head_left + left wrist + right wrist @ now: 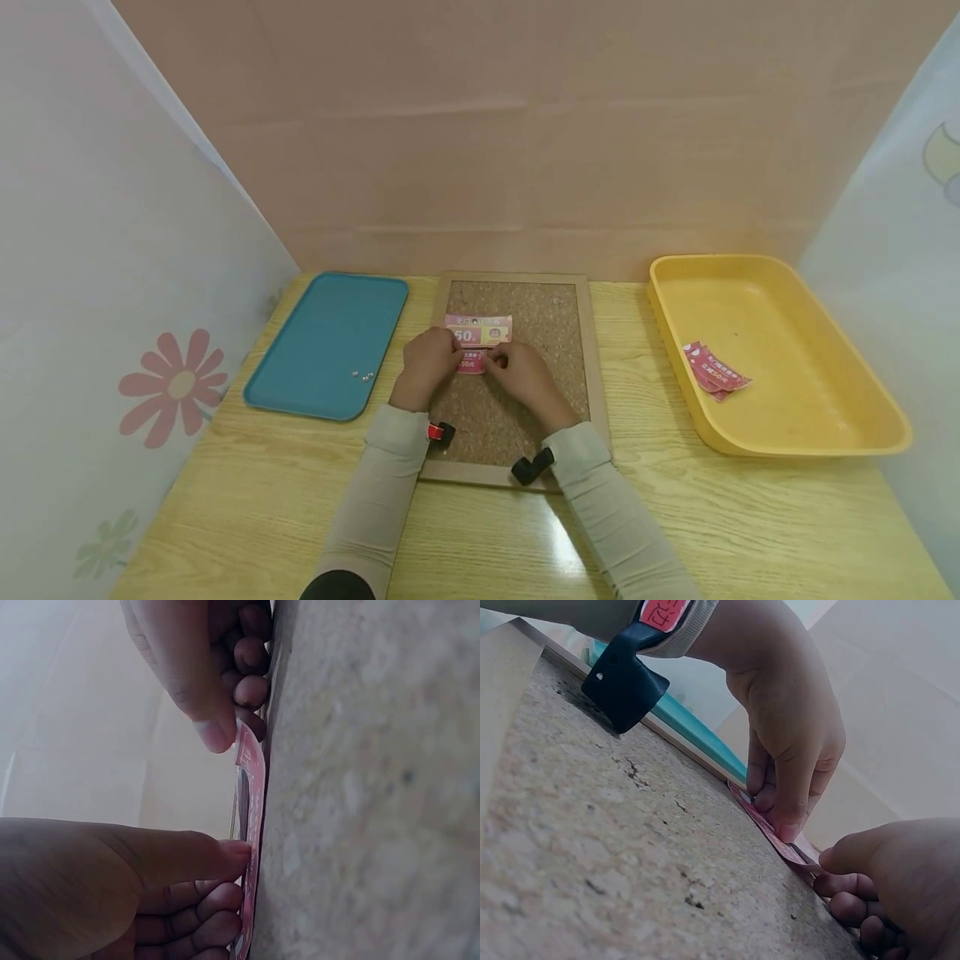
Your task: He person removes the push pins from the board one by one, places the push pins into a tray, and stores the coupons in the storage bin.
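A small pink coupon (472, 362) lies over the corkboard (487, 425), below a larger pink-and-yellow coupon (491, 332) that has a small round pin near its top edge. My left hand (431, 362) holds the small coupon at its left part, thumb on its face. At the other end my right hand (528, 379) pinches it between thumb and fingers. The left wrist view shows this coupon (253, 802) slightly bent, close to the cork. In the right wrist view, the left thumb (787, 829) rests on the coupon; curled fingers partly hide it.
To the left lies a blue tray (330, 333) with several small clear pins (363, 377) near its front right corner. A yellow bin (795, 375) stands at the right with pink coupons (712, 371) inside, by its left wall. A wooden frame (595, 367) edges the corkboard.
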A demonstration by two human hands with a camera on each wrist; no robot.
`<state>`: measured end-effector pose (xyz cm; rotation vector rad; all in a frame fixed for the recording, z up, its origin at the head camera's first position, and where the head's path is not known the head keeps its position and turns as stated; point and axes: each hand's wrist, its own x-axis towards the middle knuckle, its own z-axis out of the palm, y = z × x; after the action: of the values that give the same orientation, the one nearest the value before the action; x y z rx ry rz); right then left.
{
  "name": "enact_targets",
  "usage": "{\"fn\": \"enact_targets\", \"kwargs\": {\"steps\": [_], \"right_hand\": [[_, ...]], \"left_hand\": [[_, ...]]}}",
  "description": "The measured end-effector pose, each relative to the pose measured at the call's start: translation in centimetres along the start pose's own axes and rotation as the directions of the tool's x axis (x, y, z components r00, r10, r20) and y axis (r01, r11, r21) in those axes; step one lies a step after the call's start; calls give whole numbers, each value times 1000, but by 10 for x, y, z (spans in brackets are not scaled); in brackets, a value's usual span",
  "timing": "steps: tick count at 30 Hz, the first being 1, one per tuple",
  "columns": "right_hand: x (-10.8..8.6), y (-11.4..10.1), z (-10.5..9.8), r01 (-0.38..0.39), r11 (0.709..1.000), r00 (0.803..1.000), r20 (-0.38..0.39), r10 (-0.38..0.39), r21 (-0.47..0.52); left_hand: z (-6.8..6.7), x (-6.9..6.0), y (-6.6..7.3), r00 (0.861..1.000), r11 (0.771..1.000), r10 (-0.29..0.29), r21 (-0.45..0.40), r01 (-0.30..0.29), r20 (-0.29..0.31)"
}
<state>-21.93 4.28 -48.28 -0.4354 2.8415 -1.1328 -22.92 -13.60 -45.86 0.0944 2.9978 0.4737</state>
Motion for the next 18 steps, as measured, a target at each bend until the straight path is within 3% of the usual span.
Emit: {"fn": "enact_targets", "kwargs": {"steps": [18], "right_hand": [[0,2,2,20,1000,1000,-7,-20,11]], "left_hand": [[-1,-1,0,1000,1000,15,11,-15,-15]]}}
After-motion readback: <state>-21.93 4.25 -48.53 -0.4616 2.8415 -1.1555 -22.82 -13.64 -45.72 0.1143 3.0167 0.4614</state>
